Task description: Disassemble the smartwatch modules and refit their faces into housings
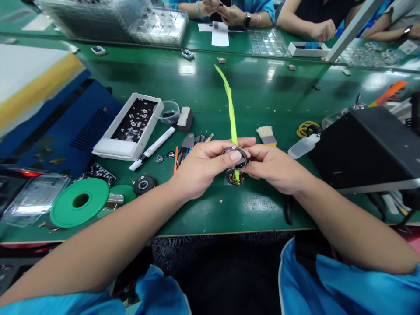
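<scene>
In front of me, my left hand (210, 164) is closed on a round, dark-rimmed disc (241, 163) that looks like a watch case, the thumb lying across its face. At the disc's right edge, my right hand (274, 166) is closed with its fingertips pinching the rim. A long yellow-green strip (232, 118) rises from behind the fingers and curves away toward the back. Just below the disc is a second round part (232, 180) with shiny insides, and a bit of yellow-green shows over it. My fingers hide how the strip and the two round parts meet.
Left of my hands are a white box of small parts (134, 122), a white marker (157, 146), a green spool (80, 201) and a round black part (144, 184). A brush (267, 134), a small bottle (303, 146) and a black box (370, 140) stand right. Co-workers sit opposite.
</scene>
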The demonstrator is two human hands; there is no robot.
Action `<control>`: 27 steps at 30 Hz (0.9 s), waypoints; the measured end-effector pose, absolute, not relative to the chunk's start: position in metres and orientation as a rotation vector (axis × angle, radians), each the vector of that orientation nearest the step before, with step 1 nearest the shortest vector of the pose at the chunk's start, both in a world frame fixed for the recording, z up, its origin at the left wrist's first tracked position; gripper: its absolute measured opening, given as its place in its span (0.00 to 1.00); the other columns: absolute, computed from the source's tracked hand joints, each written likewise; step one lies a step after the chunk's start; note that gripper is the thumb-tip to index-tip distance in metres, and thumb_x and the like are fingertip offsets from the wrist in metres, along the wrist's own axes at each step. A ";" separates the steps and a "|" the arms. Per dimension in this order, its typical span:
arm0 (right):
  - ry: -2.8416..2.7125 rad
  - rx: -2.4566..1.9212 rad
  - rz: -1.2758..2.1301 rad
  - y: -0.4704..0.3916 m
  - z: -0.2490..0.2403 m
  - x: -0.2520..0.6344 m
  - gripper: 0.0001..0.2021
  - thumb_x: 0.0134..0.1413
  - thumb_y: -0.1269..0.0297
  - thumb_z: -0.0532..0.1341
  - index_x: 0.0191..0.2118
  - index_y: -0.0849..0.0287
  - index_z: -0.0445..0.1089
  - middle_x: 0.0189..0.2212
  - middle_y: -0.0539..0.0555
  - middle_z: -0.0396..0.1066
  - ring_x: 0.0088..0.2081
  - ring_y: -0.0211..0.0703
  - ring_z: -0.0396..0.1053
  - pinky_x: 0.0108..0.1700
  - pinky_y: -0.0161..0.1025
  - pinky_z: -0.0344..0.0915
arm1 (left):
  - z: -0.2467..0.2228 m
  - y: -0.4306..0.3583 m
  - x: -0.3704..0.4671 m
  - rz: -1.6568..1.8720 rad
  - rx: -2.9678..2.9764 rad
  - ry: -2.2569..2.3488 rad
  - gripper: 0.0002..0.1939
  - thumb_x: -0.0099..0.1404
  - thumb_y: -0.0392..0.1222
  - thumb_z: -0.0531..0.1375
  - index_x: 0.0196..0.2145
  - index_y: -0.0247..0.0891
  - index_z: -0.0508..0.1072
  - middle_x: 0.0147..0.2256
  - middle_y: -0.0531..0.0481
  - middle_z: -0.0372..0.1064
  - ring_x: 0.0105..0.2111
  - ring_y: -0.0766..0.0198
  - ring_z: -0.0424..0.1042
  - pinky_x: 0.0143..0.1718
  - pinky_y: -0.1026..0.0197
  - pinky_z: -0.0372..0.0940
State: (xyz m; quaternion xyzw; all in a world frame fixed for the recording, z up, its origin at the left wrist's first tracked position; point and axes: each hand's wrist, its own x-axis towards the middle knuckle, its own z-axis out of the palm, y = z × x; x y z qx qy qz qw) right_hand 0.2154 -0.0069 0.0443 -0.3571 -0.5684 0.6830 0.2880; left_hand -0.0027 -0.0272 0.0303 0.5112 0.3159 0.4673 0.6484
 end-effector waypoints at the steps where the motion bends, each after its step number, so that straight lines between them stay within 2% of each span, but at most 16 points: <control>1: -1.507 -0.974 1.819 -0.007 0.045 0.215 0.20 0.55 0.53 0.87 0.35 0.58 0.80 0.26 0.43 0.66 0.30 0.34 0.59 0.34 0.36 0.56 | 0.029 -0.027 -0.002 1.076 1.164 0.722 0.20 0.69 0.64 0.84 0.39 0.45 0.94 0.60 0.39 0.91 0.64 0.41 0.88 0.76 0.34 0.75; 4: -1.474 -1.029 1.785 -0.006 0.045 0.216 0.20 0.53 0.53 0.87 0.35 0.58 0.79 0.25 0.43 0.66 0.29 0.33 0.58 0.32 0.36 0.54 | 0.025 -0.027 -0.001 1.175 1.158 0.769 0.17 0.70 0.61 0.83 0.41 0.46 0.95 0.62 0.40 0.91 0.62 0.45 0.88 0.70 0.42 0.79; 9: -1.395 -1.074 1.676 -0.001 0.046 0.218 0.17 0.52 0.55 0.82 0.36 0.57 0.77 0.28 0.45 0.69 0.26 0.32 0.58 0.29 0.37 0.52 | 0.023 -0.021 -0.001 1.347 1.112 1.036 0.14 0.71 0.57 0.81 0.44 0.44 0.94 0.45 0.46 0.90 0.44 0.57 0.83 0.52 0.53 0.78; 12: -1.355 -1.031 1.597 0.001 0.046 0.221 0.13 0.53 0.58 0.78 0.38 0.55 0.75 0.28 0.44 0.68 0.26 0.33 0.59 0.29 0.37 0.53 | 0.024 -0.018 -0.001 1.329 1.122 1.188 0.15 0.71 0.57 0.79 0.43 0.42 0.92 0.42 0.45 0.89 0.40 0.57 0.79 0.47 0.54 0.75; 16: -1.361 -0.901 1.351 0.000 0.041 0.224 0.12 0.58 0.60 0.77 0.39 0.52 0.74 0.30 0.45 0.70 0.28 0.35 0.61 0.33 0.38 0.63 | 0.028 -0.022 0.000 1.275 1.272 1.283 0.16 0.74 0.57 0.76 0.41 0.41 0.92 0.36 0.48 0.86 0.35 0.59 0.76 0.44 0.54 0.72; 19: -1.471 -0.747 0.997 0.000 0.033 0.226 0.10 0.66 0.58 0.77 0.41 0.50 0.75 0.35 0.48 0.75 0.34 0.40 0.71 0.41 0.42 0.74 | 0.030 -0.026 0.000 1.229 1.399 1.322 0.15 0.75 0.55 0.73 0.40 0.41 0.91 0.33 0.51 0.83 0.31 0.62 0.71 0.40 0.55 0.70; 22: -1.566 -0.624 0.636 0.001 0.024 0.227 0.10 0.74 0.54 0.75 0.45 0.49 0.77 0.39 0.50 0.77 0.39 0.44 0.76 0.41 0.44 0.76 | 0.032 -0.027 0.000 1.175 1.438 1.329 0.14 0.75 0.54 0.72 0.40 0.40 0.90 0.32 0.52 0.82 0.29 0.63 0.70 0.37 0.57 0.69; 27: -1.611 -0.639 0.531 -0.004 0.017 0.223 0.05 0.76 0.63 0.75 0.51 0.51 0.80 0.44 0.50 0.82 0.39 0.42 0.82 0.45 0.45 0.81 | 0.032 -0.028 0.001 1.140 1.446 1.260 0.14 0.73 0.53 0.71 0.42 0.39 0.91 0.30 0.52 0.81 0.29 0.63 0.72 0.36 0.58 0.70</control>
